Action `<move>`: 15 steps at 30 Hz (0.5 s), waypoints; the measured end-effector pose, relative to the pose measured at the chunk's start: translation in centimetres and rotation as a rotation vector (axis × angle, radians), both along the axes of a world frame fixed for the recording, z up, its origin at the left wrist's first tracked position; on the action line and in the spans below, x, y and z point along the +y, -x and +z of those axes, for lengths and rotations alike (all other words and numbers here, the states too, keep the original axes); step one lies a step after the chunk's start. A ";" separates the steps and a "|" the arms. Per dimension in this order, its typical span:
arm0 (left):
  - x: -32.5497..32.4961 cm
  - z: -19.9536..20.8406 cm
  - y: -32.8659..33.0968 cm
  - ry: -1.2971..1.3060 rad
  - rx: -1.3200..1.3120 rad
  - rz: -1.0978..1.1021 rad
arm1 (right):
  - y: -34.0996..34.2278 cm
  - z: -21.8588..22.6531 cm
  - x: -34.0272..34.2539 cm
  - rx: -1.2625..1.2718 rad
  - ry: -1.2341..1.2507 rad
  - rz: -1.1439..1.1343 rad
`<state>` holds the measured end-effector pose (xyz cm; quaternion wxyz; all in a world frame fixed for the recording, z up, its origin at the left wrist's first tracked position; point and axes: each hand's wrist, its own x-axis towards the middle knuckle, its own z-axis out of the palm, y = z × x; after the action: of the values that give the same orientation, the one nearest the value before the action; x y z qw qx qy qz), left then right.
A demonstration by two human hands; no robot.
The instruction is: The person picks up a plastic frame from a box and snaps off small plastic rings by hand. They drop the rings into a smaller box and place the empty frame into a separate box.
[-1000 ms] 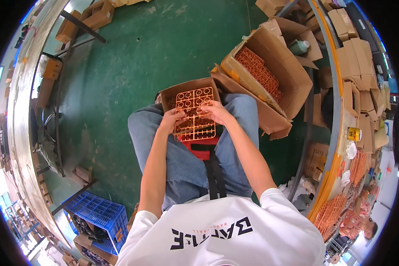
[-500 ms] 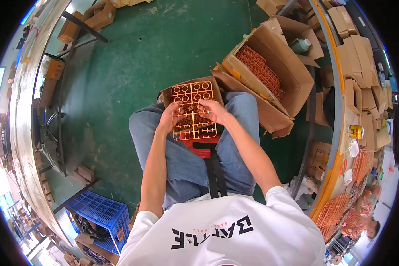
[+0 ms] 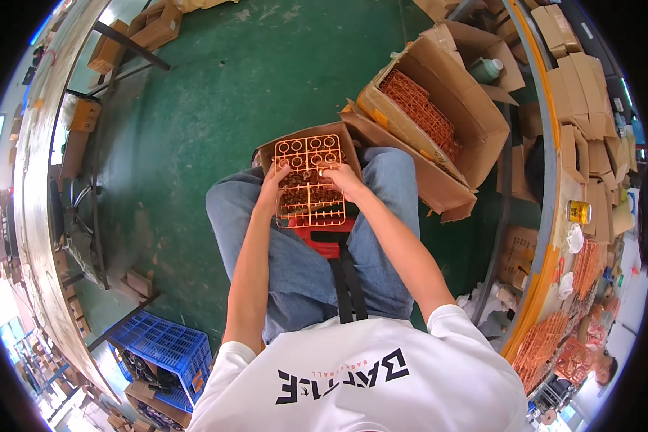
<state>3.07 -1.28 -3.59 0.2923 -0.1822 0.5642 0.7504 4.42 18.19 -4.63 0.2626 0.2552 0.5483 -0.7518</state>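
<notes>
An orange plastic sprue frame (image 3: 309,186), with rows of rings at its far end and short pegs at its near end, is held up over my lap. My left hand (image 3: 273,187) grips its left edge, thumb on top. From the right, my right hand (image 3: 344,180) has its fingers and thumb closed on the frame around the middle. Behind the sprue, between my knees, stands an open cardboard box (image 3: 351,147). Small dark reddish parts show through the frame's gaps, too fine to make out. Part of a red item (image 3: 324,248) shows below the frame.
A large open carton (image 3: 475,108) to the right holds stacked orange sprues (image 3: 419,108). Beyond it runs a bench edged in yellow (image 3: 536,302), bearing more orange sprues, a can (image 3: 578,212) and cardboard. A blue crate (image 3: 162,338) sits at lower left. Another person (image 3: 601,367) is far right.
The sprue frame and both hands sit slightly further left in the picture, along with the surroundings. The left thumb has moved slightly up the frame's edge; both hands keep their hold.
</notes>
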 end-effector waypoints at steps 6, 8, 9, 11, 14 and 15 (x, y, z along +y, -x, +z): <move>-1.1 0.8 -0.3 -0.355 -0.154 0.067 | 0.2 3.2 1.3 0.200 0.409 -0.049; -0.7 1.7 0.0 -0.534 -0.018 0.049 | 0.0 3.3 1.6 0.224 0.354 -0.055; -0.6 2.4 0.1 -0.533 0.010 0.026 | -0.1 2.9 1.7 0.226 0.331 -0.070; -1.3 2.8 0.2 -0.534 -0.021 -0.061 | -0.2 2.6 2.0 0.236 0.271 -0.009; -1.0 2.1 -0.1 -0.253 0.008 -0.039 | -0.3 2.0 1.3 0.250 0.225 0.019; -1.0 1.9 -0.1 -0.201 -0.007 0.027 | -0.4 1.6 1.3 0.306 0.175 0.037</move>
<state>3.17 -2.29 -1.74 0.3009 -0.1620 0.4828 0.8063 4.83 19.48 -3.03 0.2109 0.1038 0.5188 -0.8219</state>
